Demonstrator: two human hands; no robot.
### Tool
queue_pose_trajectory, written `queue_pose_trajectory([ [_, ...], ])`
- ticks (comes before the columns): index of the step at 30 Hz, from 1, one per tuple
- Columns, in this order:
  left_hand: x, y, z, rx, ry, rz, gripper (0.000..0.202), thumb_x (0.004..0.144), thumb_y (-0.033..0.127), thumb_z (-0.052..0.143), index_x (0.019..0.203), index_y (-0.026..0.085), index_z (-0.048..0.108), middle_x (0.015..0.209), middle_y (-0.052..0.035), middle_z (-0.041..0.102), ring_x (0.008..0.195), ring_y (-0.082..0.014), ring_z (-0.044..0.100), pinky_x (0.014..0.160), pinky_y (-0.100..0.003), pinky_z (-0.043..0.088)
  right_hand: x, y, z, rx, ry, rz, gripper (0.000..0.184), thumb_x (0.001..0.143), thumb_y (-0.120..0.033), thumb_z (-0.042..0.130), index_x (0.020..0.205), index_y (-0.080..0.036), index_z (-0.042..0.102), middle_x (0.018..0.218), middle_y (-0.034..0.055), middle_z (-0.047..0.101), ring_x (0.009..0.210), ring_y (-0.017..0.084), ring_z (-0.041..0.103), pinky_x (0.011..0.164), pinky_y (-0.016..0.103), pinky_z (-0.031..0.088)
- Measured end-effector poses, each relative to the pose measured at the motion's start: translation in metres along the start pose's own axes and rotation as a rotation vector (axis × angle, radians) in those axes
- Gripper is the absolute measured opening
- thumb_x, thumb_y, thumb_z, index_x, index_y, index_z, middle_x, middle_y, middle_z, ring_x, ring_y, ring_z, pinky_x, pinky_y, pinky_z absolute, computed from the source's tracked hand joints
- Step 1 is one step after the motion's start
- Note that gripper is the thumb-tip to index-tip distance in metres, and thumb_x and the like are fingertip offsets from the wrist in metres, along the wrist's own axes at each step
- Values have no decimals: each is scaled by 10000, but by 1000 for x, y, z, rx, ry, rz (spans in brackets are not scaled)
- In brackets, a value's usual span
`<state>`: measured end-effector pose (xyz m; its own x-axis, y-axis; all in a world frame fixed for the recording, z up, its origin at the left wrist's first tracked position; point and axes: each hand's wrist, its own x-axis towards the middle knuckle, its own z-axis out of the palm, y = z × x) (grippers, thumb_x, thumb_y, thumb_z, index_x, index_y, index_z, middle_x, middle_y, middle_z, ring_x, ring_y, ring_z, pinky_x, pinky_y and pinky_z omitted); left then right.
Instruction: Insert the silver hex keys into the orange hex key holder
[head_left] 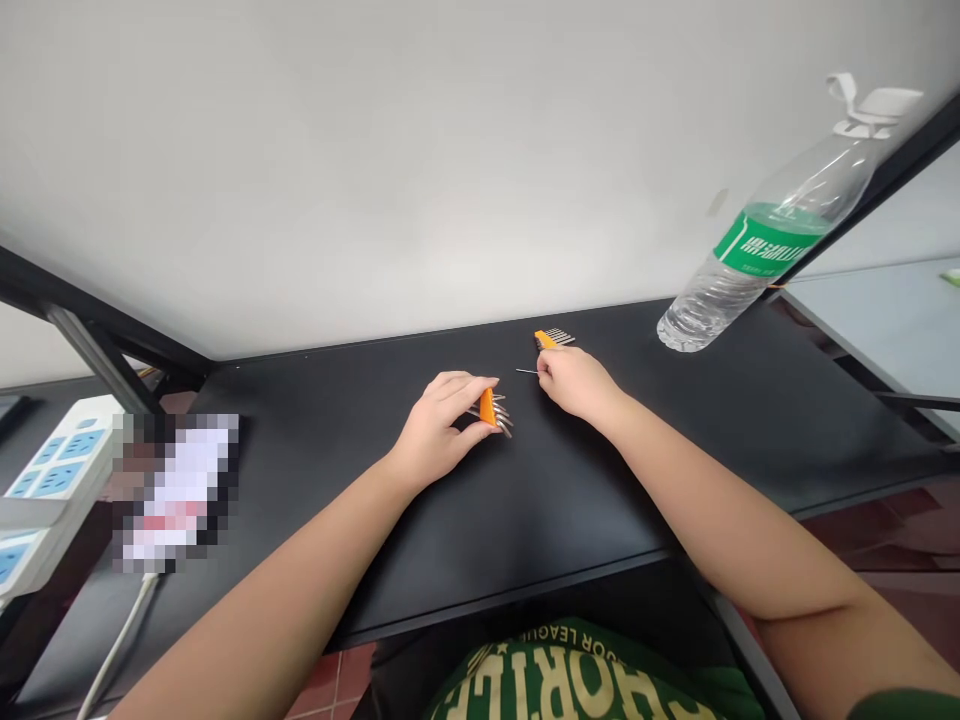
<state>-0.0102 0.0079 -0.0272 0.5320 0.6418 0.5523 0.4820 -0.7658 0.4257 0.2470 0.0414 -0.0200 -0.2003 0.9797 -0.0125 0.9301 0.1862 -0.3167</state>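
My left hand [441, 425] is closed round an orange holder [487, 406] with several thin metal hex keys fanning out of it to the right, resting on the black table [375, 480]. My right hand [576, 383] is pinched on a single thin metal hex key [526, 371] that points left, just above the table. A second orange holder with metal keys [553, 338] lies on the table right behind my right hand's fingers. The two hands are a short gap apart.
A clear plastic water bottle with a green label [757, 250] stands at the back right of the table. White power strips [52, 470] and a cable lie at the left, beside a blurred patch. A white wall rises behind the table.
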Motion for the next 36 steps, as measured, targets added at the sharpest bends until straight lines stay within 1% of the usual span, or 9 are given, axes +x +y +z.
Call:
queue_pose_trajectory([
  [5,1,0,0,-4,-15,-23,467,922,359,754,1361,256,634,1179,-87,742,1146,-266,641,1031,-473,548,-8,-5,-4,-1,-108,-21,184,748,-159,695,642,-220,559,759,85,667,598,199,566,510,323,346],
  [8,1,-1,0,-10,-9,-18,468,922,377,755,1358,256,634,1190,-88,740,1144,-262,642,1023,-461,550,-15,-8,-6,69,-77,-121,228,710,-133,695,624,-219,502,729,68,633,601,191,544,516,317,340],
  [10,1,-1,-1,-8,-12,-22,472,919,406,756,1350,254,638,1191,-88,738,1139,-260,644,1015,-451,552,-20,-11,-9,225,-33,-215,178,741,-121,650,692,-219,511,747,33,630,665,185,570,563,302,379],
  [12,1,0,-1,-6,-18,-33,468,919,429,753,1339,252,645,1180,-90,736,1136,-258,645,1011,-442,551,-25,-14,-12,472,-42,-295,111,808,-127,602,846,-227,572,752,-12,628,666,156,587,605,285,425],
  [15,2,1,-2,-22,-20,-24,471,916,439,755,1334,249,648,1175,-91,734,1131,-254,647,1015,-434,546,-29,-19,-14,756,-32,-384,223,887,-141,553,1068,-240,639,791,-33,635,605,116,582,618,275,462],
  [20,2,0,0,-37,-13,10,478,918,418,756,1349,251,638,1172,-90,730,1130,-250,643,1010,-426,543,-31,-25,-9,722,201,-513,226,899,-111,551,941,-214,748,897,23,662,659,115,564,634,288,454],
  [22,3,0,0,-37,-22,29,473,921,403,755,1350,246,634,1165,-88,730,1127,-246,641,1017,-426,538,-31,-26,-6,741,184,-504,188,916,-143,585,952,-205,759,913,33,667,679,120,573,642,291,463],
  [28,5,3,1,-32,-92,56,382,951,378,722,1304,251,649,1162,-79,742,1125,-243,649,1050,-445,517,-32,-29,-8,859,-13,-405,119,930,-230,656,853,-197,741,907,26,645,702,125,580,662,295,477],
  [36,2,0,1,-64,-61,-21,503,914,452,752,1362,253,640,1177,-95,737,1129,-258,655,1019,-442,552,-37,-28,-23,857,84,-479,155,928,-276,660,789,-207,674,867,24,612,691,129,527,628,300,452],
])
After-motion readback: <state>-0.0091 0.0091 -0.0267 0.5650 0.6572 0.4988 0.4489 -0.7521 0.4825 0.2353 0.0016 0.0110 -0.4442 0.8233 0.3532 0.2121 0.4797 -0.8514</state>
